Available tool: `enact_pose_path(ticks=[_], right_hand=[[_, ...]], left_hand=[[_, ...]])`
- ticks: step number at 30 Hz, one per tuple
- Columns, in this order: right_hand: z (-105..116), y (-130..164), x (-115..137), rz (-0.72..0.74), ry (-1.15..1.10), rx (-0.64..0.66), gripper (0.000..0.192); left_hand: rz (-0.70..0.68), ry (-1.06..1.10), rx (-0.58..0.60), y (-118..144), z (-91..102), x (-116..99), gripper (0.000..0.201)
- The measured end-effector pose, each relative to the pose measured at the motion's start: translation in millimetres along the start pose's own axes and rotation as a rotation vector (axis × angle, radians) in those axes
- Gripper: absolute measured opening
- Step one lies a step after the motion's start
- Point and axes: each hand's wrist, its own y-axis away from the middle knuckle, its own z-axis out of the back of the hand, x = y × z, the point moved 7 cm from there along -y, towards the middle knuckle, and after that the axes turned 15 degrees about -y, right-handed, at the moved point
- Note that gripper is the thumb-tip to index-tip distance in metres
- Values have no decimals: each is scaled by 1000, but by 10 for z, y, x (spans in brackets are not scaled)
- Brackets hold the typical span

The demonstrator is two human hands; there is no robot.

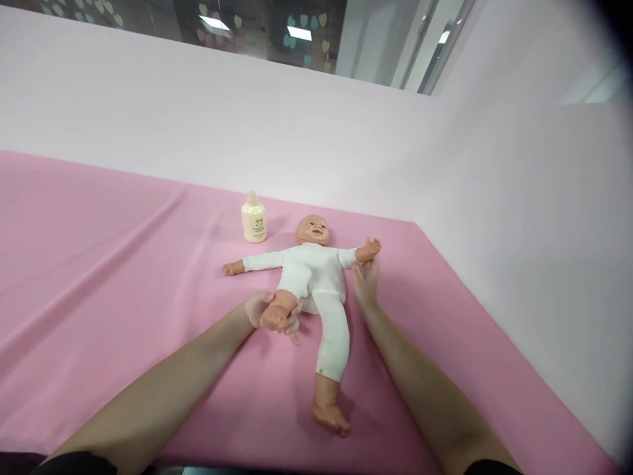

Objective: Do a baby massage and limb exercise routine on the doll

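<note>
A baby doll [324, 270] in a white body suit lies on its back, its head toward the wall and its arms spread out. My left hand [260, 310] is wrapped round the doll's lower leg on the left, which is bent and raised. Its bare foot [275, 318] points toward me. My right hand [366, 280] grips the doll's forearm on the right, just below the doll's hand [368, 250]. The other leg [332, 336] stretches out toward me, flat on the pink cover.
A cream-coloured lotion bottle [254, 221] stands upright left of the doll's head. The pink sheet [123, 264] covers the table and has some creases. White walls [222, 119] rise behind and to the right, with a window [277, 33] above.
</note>
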Motion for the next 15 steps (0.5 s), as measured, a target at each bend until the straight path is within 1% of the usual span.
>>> enact_pose_path(ticks=[1, 3, 4, 5, 7, 8, 11, 15], right_hand=[[-72, 33, 24, 32, 57, 80, 60], [-200, 113, 30, 63, 187, 234, 51], [-264, 155, 41, 96, 261, 317, 46], [-325, 197, 60, 140, 327, 395, 41], [-417, 261, 111, 234, 415, 510, 36], [-442, 277, 137, 274, 439, 535, 35], [-465, 279, 185, 338, 472, 546, 36], [-458, 277, 166, 354, 463, 548, 35]], left_hand=[[-15, 32, -102, -3, 65, -27, 47], [-2, 87, -289, 2, 182, -50, 45], [7, 109, -355, 5, 224, -55, 44], [4, 127, -390, 2, 250, -63, 44], [-26, 150, -394, -16, 273, -79, 45], [-40, 154, -387, -25, 282, -80, 45], [-63, 153, -371, -37, 309, -64, 46], [-63, 146, -335, -34, 318, -41, 47]])
